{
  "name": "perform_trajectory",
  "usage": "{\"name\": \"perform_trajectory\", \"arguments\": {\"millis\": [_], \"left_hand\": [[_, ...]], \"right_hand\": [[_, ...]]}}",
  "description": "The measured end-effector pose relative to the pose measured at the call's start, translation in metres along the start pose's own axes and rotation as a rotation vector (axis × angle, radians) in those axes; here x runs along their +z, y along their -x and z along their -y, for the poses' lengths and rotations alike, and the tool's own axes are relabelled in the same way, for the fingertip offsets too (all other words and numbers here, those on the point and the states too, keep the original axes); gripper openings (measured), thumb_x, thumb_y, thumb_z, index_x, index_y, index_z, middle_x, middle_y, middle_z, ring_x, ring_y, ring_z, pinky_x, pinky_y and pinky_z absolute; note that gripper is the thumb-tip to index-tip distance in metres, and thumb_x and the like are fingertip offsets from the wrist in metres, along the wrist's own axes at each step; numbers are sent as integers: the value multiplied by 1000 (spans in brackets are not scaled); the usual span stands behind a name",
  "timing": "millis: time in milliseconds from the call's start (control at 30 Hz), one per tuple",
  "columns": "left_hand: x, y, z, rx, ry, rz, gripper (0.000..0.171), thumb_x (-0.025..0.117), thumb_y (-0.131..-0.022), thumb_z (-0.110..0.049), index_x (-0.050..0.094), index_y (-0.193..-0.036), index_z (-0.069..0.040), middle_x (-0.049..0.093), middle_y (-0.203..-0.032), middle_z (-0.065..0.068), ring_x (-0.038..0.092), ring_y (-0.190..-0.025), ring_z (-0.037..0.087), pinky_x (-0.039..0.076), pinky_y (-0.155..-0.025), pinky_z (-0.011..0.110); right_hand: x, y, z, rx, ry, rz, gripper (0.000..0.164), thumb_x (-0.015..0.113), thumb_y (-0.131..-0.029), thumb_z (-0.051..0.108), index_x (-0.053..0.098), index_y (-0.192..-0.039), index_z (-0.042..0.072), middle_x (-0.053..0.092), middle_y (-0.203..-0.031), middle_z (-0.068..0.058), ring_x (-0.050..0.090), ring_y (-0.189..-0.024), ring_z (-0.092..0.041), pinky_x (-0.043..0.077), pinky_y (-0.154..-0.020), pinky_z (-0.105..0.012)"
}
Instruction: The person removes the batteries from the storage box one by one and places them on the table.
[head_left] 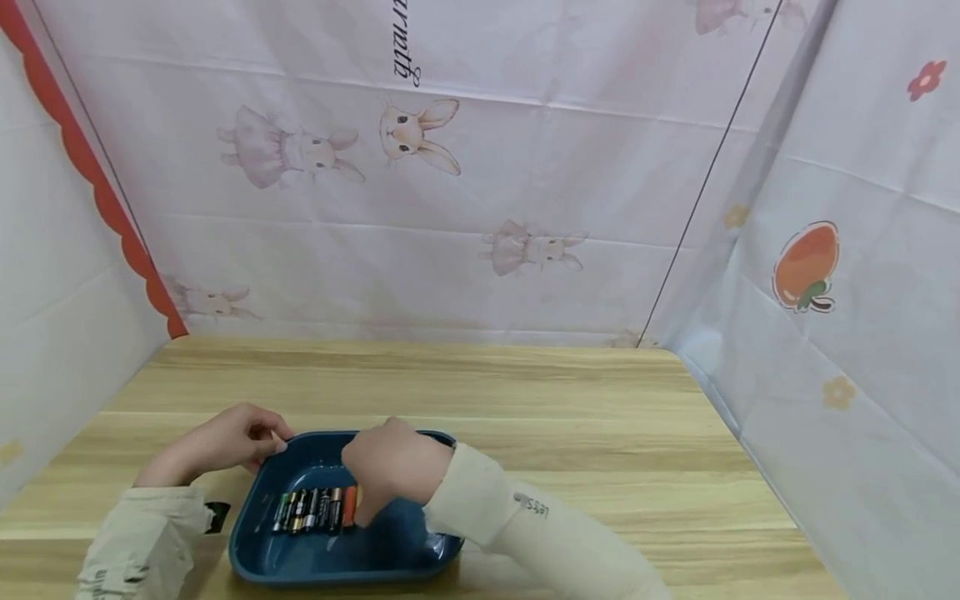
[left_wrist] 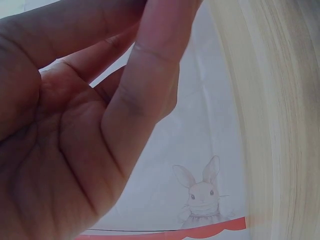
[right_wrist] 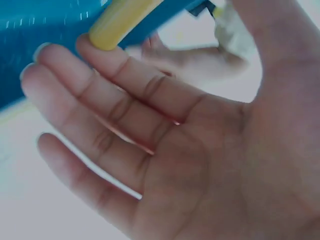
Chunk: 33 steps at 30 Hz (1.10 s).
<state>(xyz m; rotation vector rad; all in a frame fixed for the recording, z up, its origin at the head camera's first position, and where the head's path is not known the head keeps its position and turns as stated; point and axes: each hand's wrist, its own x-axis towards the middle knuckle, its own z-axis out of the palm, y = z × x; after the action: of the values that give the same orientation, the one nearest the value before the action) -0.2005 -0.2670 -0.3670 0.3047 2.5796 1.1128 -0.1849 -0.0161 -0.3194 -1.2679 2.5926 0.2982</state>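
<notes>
A dark blue tray [head_left: 352, 575] holds a row of several batteries [head_left: 313, 510], laid side by side, with orange ones at the row's right end. My left hand [head_left: 232, 442] holds the tray's far left corner with thumb and fingers; its fingertips lie outside the left wrist view. Over the tray, my right hand [head_left: 397, 462] pinches a yellow battery [right_wrist: 120, 25] at the right end of the row. One end of that battery meets the index fingertip [right_wrist: 92, 47], while the other fingers stay extended. The thumb's tip is out of the right wrist view.
The tray stands on a wood-grain table [head_left: 570, 442] near its front left. Behind the table hangs a pale cloth [head_left: 450, 283] printed with rabbits, and similar cloth covers both sides. A red scalloped border [head_left: 97, 179] runs down the left.
</notes>
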Motion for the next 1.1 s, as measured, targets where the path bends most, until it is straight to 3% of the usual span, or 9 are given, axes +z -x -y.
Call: {"name": "perform_trajectory", "arguments": {"millis": [100, 233, 367, 800, 1100], "left_hand": [[1, -1, 0, -1, -2, -6, 14, 57, -92, 2, 69, -100, 2, 62, -78, 7, 58, -68, 23, 56, -61, 35], [1, -2, 1, 16, -2, -9, 14, 56, -93, 2, 68, -101, 3, 59, -74, 7, 58, -67, 23, 56, -60, 35], [2, -2, 1, 15, -1, -12, 14, 57, -93, 2, 67, -102, 4, 60, -76, 7, 59, -67, 23, 56, -59, 35], [3, 1, 3, 10, -7, -20, 14, 58, -93, 0, 68, -102, 4, 60, -76, 7, 59, -66, 23, 56, -58, 35], [1, -1, 3, -28, -31, -28, 13, 59, -93, 0, 69, -102, 2, 61, -77, 7, 58, -67, 21, 56, -60, 36]], "right_hand": [[-7, 16, -13, -21, -9, -76, 30, 77, -77, 45, 58, -77, 22, 49, -64, 12, 44, -58, -5, 41, -60, -22], [-12, 34, -34, -23, 8, -135, 36, 75, -78, 48, 63, -98, 21, 59, -83, 12, 52, -70, -4, 45, -77, -26], [-8, 50, -55, -21, -6, -200, 42, 74, -78, 50, 63, -105, 19, 61, -91, 11, 53, -75, -5, 45, -76, -27], [23, 90, -106, 12, -58, -405, 44, 76, -75, 50, 65, -100, 16, 61, -85, 9, 51, -70, -8, 42, -68, -29], [55, 101, -127, 36, -79, -421, 40, 77, -73, 46, 66, -95, 15, 60, -80, 9, 50, -66, -6, 41, -65, -28]]}}
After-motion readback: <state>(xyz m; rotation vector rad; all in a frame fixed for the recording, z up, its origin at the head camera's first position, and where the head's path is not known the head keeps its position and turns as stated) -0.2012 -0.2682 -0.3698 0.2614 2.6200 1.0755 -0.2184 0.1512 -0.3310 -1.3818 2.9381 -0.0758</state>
